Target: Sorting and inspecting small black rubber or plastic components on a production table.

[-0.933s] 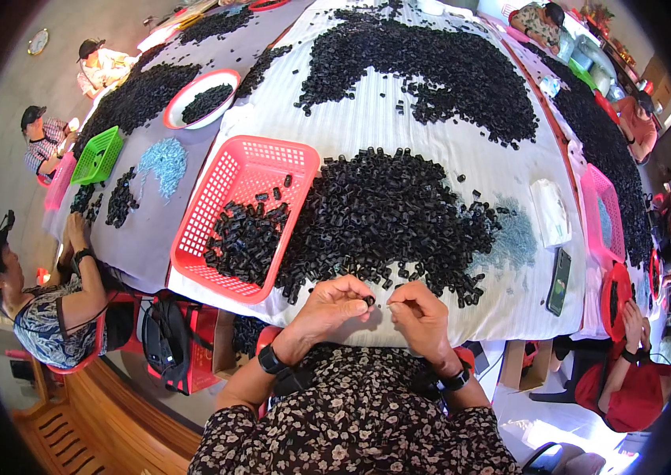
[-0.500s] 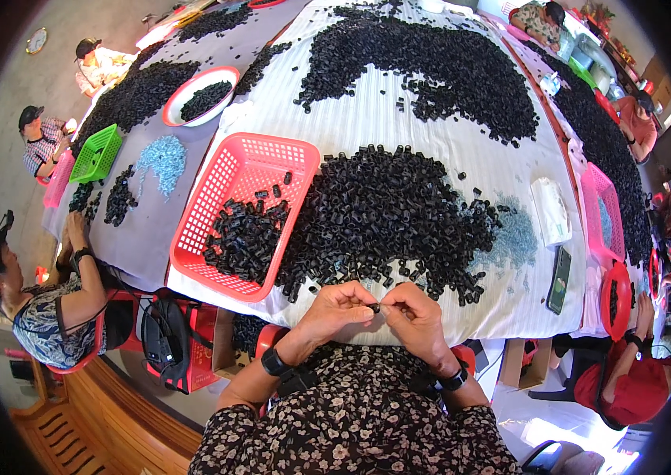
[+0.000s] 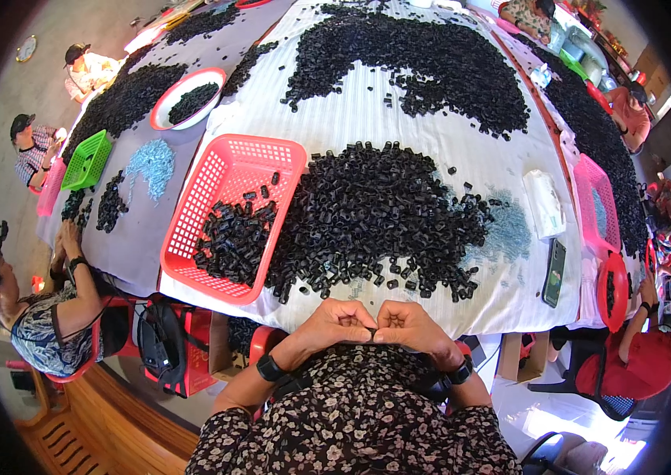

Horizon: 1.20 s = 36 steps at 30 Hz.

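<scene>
Close to my body, at the table's near edge, my left hand (image 3: 339, 323) and my right hand (image 3: 409, 326) meet fingertip to fingertip. Both are closed in a pinch on a small black plastic piece (image 3: 372, 334), mostly covered by the fingers. Just beyond them spreads a large pile of short black tubular pieces (image 3: 375, 214). To its left stands a coral-red plastic basket (image 3: 171, 245), partly filled with the same kind of pieces. Small pale blue bits (image 3: 508, 231) lie at the pile's right side.
Right of the pile are a white soft packet (image 3: 544, 204) and a phone (image 3: 555, 273). A pink basket (image 3: 596, 202) and a red bowl (image 3: 612, 293) stand farther right. Another black heap (image 3: 430, 67) covers the far cloth. Several people sit around the tables, one person (image 3: 30, 305) at left.
My hands have drawn back a little toward my body, and the fingertips have come closer together around the black piece. The whole view has shifted slightly.
</scene>
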{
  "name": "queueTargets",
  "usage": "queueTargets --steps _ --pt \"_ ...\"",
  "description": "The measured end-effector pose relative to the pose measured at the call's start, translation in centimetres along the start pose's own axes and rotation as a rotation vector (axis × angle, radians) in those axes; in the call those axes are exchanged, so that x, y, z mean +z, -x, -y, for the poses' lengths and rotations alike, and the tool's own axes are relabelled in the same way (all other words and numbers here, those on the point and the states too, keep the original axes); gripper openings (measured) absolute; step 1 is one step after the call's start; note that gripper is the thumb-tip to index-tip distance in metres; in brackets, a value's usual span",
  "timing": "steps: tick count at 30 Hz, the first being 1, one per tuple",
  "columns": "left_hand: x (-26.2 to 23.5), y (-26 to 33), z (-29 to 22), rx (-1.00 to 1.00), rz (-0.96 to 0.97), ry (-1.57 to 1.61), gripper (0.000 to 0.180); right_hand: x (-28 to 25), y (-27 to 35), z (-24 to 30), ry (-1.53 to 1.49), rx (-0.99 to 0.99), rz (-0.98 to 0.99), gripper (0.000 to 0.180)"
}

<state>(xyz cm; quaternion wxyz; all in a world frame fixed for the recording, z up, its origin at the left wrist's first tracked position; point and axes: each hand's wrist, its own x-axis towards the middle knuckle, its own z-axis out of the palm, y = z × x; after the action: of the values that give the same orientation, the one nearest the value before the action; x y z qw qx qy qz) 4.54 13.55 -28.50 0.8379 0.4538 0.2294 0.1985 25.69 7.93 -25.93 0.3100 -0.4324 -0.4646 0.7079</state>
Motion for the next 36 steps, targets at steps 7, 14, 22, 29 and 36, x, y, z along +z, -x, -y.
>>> queueTargets --steps 7,14,22,29,36 --pt "-1.3 -1.1 1.7 -0.038 0.030 0.088 0.016 -0.8 -1.2 -0.9 0.899 -0.480 -0.710 0.023" --pt "-2.9 -1.3 3.4 -0.026 0.072 0.258 0.017 -0.6 -2.5 -2.1 1.113 -0.510 -0.718 0.024" --pt "-3.3 -1.5 3.5 -0.001 0.126 0.307 0.017 -2.6 -3.3 -0.4 1.270 -0.480 -0.892 0.007" --pt "-3.2 -1.4 3.6 0.001 0.130 0.299 0.018 -2.7 -4.7 -0.4 1.512 -0.314 -0.903 0.012" --pt "-3.0 -1.4 3.6 0.023 0.138 0.283 0.013 -3.4 -4.7 0.3 1.559 -0.406 -0.813 0.015"
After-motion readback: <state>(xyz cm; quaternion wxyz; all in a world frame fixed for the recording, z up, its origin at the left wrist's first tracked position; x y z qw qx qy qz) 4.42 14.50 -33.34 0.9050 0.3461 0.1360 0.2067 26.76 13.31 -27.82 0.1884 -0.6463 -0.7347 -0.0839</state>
